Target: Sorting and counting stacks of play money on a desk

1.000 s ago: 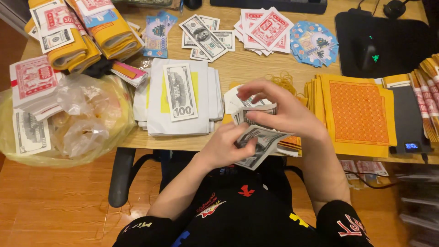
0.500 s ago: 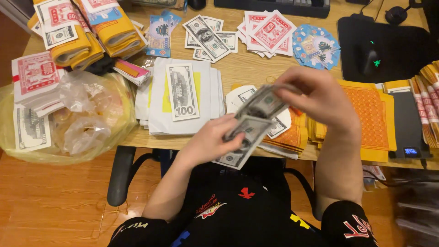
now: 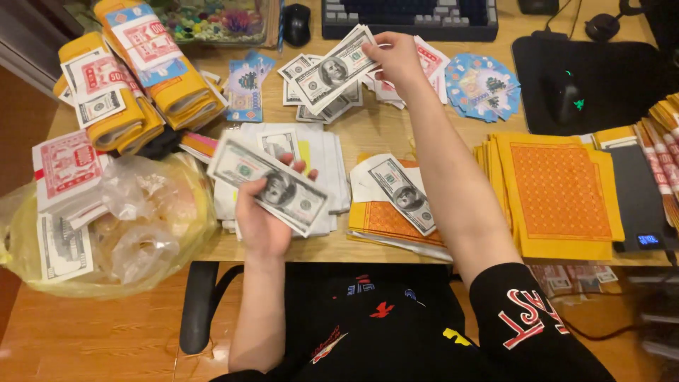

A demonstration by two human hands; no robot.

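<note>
Since the earlier frame, the right hand (image 3: pixel 397 58) has reached forward over the desk (image 3: pixel 382 131), fingers pinched on a single banknote (image 3: pixel 336 68), long axis rising toward upper right; left hand (image 3: pixel 263 223) stays near the desk edge, fingers clamped around the banknote stack (image 3: pixel 269 184), long axis descending toward lower right.

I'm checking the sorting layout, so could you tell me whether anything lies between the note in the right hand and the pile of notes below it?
Nothing visible does: the right hand holds the note directly over the pile of notes.
</note>
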